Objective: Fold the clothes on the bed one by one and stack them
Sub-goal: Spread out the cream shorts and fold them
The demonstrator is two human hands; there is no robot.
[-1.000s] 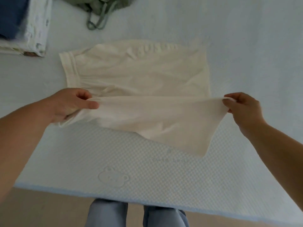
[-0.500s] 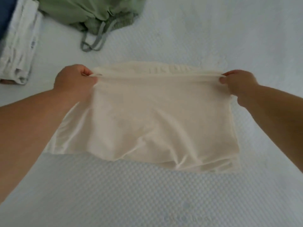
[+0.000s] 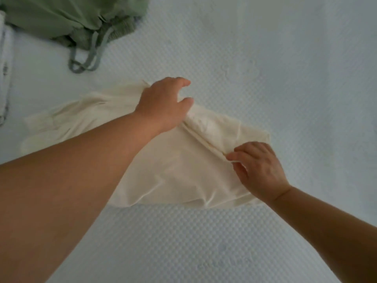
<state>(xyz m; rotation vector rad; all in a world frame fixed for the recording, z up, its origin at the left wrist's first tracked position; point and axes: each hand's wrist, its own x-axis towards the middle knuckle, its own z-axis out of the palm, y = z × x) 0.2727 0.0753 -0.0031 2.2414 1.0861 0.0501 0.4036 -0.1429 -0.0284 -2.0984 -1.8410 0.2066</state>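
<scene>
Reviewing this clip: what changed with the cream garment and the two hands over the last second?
The near edge of the cream garment was lifted and carried away from the person, folding it over itself. The left hand now rests on the cloth with relaxed fingers; the right hand still pinches the folded edge. The green garment stays put on the bed.

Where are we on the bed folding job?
Done: folded white pile at left edge. In hand: cream fabric garment, partly folded; left hand rests on it, right hand pinches its hem. Left: finishing it, stacking it, then the crumpled green drawstring garment.
</scene>
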